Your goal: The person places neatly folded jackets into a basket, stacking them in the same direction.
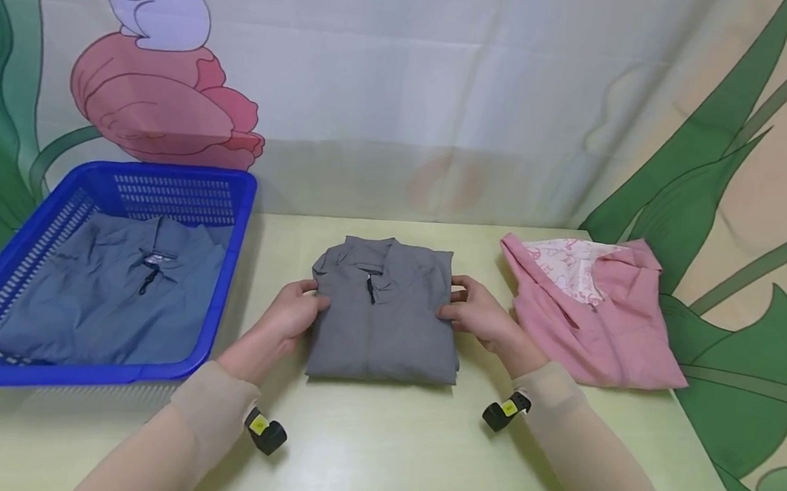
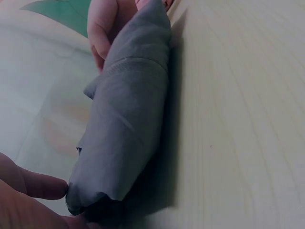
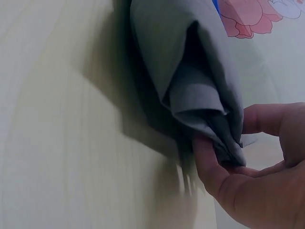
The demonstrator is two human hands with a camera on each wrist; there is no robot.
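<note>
A grey zip-collar jacket [image 1: 386,337], folded into a neat rectangle, lies in the middle of the table. My left hand [image 1: 293,311] pinches its left edge, thumb on top and fingers at the side. On the opposite edge, my right hand [image 1: 481,314] grips the cloth the same way. The right wrist view shows the folded layers [image 3: 195,95] between thumb and fingers, with the fingertips partly tucked under. Seen end-on in the left wrist view, the bundle [image 2: 128,109] looks thick and rolled at its front fold.
A blue plastic basket [image 1: 234,264] on the left holds a folded blue-grey jacket [image 1: 112,293]. At the right lies a folded pink jacket [image 1: 609,332] with a patterned lining, near the table's [image 1: 376,460] right edge. A printed curtain [image 1: 404,108] hangs behind.
</note>
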